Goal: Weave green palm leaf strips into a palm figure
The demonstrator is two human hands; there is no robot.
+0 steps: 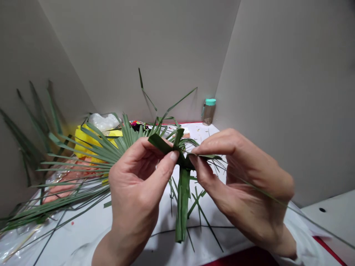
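Note:
Both hands hold a folded green leaf piece [182,203] above the white table. Its broad folded strip hangs down between them, and shorter ends stick out at the top. With thumb and fingers, my left hand [138,184] pinches the upper left part. On the other side, my right hand [244,181] pinches a strip that points right, its thumb and forefinger close to the fold. From the right hand a long thin strand [266,194] runs down to the right.
A large fan-shaped palm leaf [105,153] spreads at the left over a yellow bag [85,142] and clear plastic. A bottle with a turquoise lid [209,112] stands at the back. Thin leaf scraps [203,212] lie on the white table [163,244]. Grey panels surround it.

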